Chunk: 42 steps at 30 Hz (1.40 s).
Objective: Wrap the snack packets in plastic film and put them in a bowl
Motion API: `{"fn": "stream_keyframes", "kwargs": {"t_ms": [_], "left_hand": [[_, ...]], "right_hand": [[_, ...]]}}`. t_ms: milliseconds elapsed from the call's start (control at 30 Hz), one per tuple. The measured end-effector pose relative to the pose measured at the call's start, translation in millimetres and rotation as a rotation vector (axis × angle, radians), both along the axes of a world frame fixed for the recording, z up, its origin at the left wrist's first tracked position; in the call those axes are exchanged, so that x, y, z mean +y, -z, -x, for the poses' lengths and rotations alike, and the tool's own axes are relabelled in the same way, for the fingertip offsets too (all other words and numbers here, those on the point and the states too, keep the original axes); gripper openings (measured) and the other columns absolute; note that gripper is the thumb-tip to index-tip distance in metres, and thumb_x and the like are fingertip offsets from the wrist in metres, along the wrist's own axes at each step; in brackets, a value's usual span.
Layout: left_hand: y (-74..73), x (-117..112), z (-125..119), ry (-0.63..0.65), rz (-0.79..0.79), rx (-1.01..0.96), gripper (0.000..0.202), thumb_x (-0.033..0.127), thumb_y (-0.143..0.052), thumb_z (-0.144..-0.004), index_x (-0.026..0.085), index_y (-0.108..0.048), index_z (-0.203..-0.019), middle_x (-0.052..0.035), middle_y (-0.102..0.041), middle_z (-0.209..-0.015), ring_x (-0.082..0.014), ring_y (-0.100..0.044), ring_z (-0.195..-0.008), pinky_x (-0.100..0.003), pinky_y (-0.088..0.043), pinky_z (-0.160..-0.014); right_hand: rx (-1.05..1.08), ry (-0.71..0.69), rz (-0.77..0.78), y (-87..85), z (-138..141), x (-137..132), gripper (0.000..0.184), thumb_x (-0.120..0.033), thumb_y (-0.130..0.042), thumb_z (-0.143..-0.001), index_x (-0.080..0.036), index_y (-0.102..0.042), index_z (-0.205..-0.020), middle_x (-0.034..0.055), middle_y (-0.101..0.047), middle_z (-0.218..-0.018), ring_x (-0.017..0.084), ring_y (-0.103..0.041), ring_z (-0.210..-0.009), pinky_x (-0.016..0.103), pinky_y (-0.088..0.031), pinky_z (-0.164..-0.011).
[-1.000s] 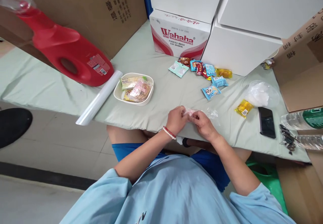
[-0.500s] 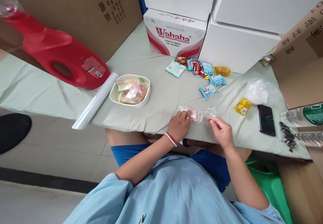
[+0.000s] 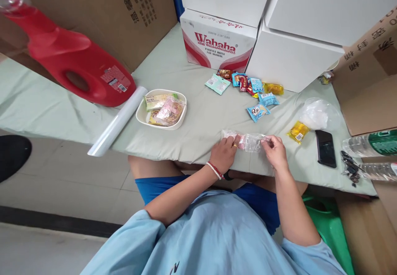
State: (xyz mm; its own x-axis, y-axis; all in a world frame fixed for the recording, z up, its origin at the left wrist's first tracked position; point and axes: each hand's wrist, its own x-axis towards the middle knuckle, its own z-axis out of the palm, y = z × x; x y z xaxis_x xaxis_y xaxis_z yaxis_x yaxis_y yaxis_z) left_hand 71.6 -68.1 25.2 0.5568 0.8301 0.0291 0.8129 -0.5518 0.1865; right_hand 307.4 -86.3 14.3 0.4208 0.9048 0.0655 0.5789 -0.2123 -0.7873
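Close to the table's front edge lies a small pink packet [image 3: 243, 143] in crinkled clear plastic film [image 3: 253, 142]. My left hand [image 3: 223, 153] is closed over its left side, fingers bent and pressed onto it, hiding part of the packet. The right end of the film is pinched between the thumb and fingers of my right hand [image 3: 274, 151]. To the left, a white bowl [image 3: 141, 120] holds several wrapped snacks [image 3: 169, 110]. A blue snack packet [image 3: 258, 112] lies just beyond my hands.
A roll of plastic film [image 3: 116, 122] and a big red jug [image 3: 77, 66] stand at left. Several snack packets [image 3: 243, 83] lie before the Wahaba-style printed carton [image 3: 217, 43]. A yellow packet [image 3: 298, 132], phone [image 3: 326, 149], crumpled plastic [image 3: 316, 113] and bottles [image 3: 384, 142] are at right.
My right hand has closed on the right end of the film, which now looks drawn out straighter. My left hand stays on the packet. The view has shifted slightly.
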Motion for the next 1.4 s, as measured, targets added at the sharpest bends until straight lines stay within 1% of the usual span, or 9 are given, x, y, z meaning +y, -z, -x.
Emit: {"fn": "stream_keyframes", "kwargs": {"t_ms": [167,300,433,700,833,933,1067,1167,1400], "left_hand": [[-8.6,0.2,-2.9,0.008,0.037,-0.01,0.052,0.018,-0.04,-0.105,0.017,-0.037,-0.158,-0.0148,-0.06,-0.12,-0.0264,-0.059,-0.111,-0.031,-0.051,-0.07],[-16.1,0.7,-8.2,0.033,0.066,-0.012,0.047,0.016,-0.039,-0.105,0.015,-0.046,-0.151,-0.0162,-0.061,-0.121,-0.0282,-0.06,-0.11,-0.033,-0.052,-0.072],[-11.2,4.7,-6.3,0.013,0.115,-0.04,0.042,0.015,-0.038,-0.104,0.007,-0.053,-0.142,-0.0192,-0.061,-0.121,-0.029,-0.062,-0.106,-0.036,-0.053,-0.076],[11.4,4.9,35.6,0.125,0.122,-0.193,0.035,0.029,-0.036,-0.106,0.013,-0.066,-0.114,-0.0188,-0.06,-0.126,-0.0257,-0.066,-0.102,-0.038,-0.058,-0.083],[17.5,-2.4,47.9,0.199,0.089,-0.311,0.045,0.022,-0.038,-0.1,0.012,-0.05,-0.143,-0.0219,-0.056,-0.14,-0.028,-0.065,-0.116,-0.039,-0.06,-0.085],[15.0,-2.9,44.5,0.145,0.085,-0.407,0.054,0.02,-0.037,-0.099,0.013,-0.04,-0.153,-0.0206,-0.058,-0.139,-0.0274,-0.064,-0.122,-0.039,-0.06,-0.089],[-0.6,6.9,27.6,0.026,0.205,-0.312,0.046,0.029,-0.033,-0.107,0.02,-0.047,-0.15,-0.0153,-0.061,-0.136,-0.0248,-0.07,-0.104,-0.034,-0.058,-0.077],[-13.1,13.1,13.9,-0.007,0.242,-0.183,0.043,0.026,-0.033,-0.107,0.022,-0.051,-0.146,-0.0143,-0.063,-0.13,-0.024,-0.072,-0.09,-0.034,-0.055,-0.071],[-17.8,7.3,20.3,0.082,0.266,-0.164,0.034,0.018,-0.042,-0.101,0.013,-0.067,-0.122,-0.0189,-0.065,-0.13,-0.0248,-0.073,-0.088,-0.035,-0.056,-0.072]], "right_hand": [[0.352,-0.131,0.01,-32.1,18.4,4.1,0.032,-0.053,-0.069,-0.085,-0.023,-0.061,-0.093,-0.0027,-0.059,-0.071,0.014,-0.051,-0.058,0.026,-0.042,-0.055],[0.051,-0.278,-0.026,-51.2,62.4,25.8,0.015,-0.036,-0.062,-0.09,-0.022,-0.061,-0.085,0.0001,-0.065,-0.076,0.016,-0.057,-0.067,0.027,-0.044,-0.066],[-0.242,-0.411,-0.014,-50.7,101.6,44.4,0.014,-0.022,-0.049,-0.092,-0.023,-0.058,-0.081,0.0053,-0.069,-0.084,0.021,-0.062,-0.08,0.031,-0.044,-0.075],[-0.321,-0.507,-0.039,-42.6,119.8,31.1,0.02,-0.027,-0.043,-0.099,-0.024,-0.06,-0.089,0.0073,-0.069,-0.09,0.022,-0.063,-0.086,0.031,-0.045,-0.08],[-0.232,-0.412,-0.042,-38.5,114.1,32.6,0.019,-0.031,-0.045,-0.097,-0.024,-0.059,-0.087,0.0066,-0.068,-0.089,0.022,-0.062,-0.084,0.031,-0.046,-0.079],[0.0,-0.277,-0.031,-29.8,105.1,35.3,0.022,-0.042,-0.05,-0.096,-0.023,-0.06,-0.088,0.0027,-0.066,-0.081,0.019,-0.059,-0.076,0.03,-0.047,-0.073],[0.377,-0.129,-0.044,-21.2,97.6,34.3,0.033,-0.055,-0.06,-0.09,-0.023,-0.06,-0.093,-0.0028,-0.058,-0.072,0.014,-0.049,-0.06,0.025,-0.043,-0.054],[0.467,-0.067,-0.085,-24.6,96.1,35.6,0.032,-0.054,-0.062,-0.089,-0.022,-0.06,-0.092,-0.0046,-0.053,-0.069,0.012,-0.044,-0.055,0.024,-0.039,-0.05],[-0.265,-0.38,-0.013,-34.9,106.9,41.1,0.024,-0.031,-0.049,-0.098,-0.021,-0.07,-0.092,0.0077,-0.068,-0.091,0.022,-0.062,-0.083,0.032,-0.047,-0.077]]}}
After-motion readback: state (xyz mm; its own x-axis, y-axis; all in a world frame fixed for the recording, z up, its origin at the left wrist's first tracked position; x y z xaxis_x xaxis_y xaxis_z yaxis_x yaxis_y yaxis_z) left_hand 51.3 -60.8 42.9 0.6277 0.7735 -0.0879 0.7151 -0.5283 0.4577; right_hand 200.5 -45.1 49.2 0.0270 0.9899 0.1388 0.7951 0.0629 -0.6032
